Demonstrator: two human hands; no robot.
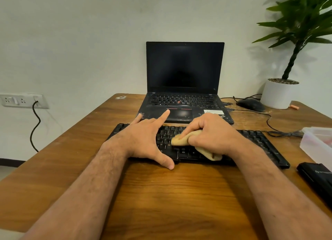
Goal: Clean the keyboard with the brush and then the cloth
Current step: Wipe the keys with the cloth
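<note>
A black keyboard [260, 142] lies across the wooden table [161, 194] in front of me. My right hand [210, 133] grips a tan cloth [181, 140] and presses it onto the keys near the middle of the keyboard. More of the cloth hangs out below the hand. My left hand [145, 140] rests spread on the left part of the keyboard, fingers straight, thumb at the front edge. No brush is recognisable in view.
An open black laptop [183, 81] stands just behind the keyboard. A mouse [250, 104] with cables and a potted plant [278, 94] sit at the back right. A clear plastic box [316, 142] and a black object [316, 178] are at the right edge.
</note>
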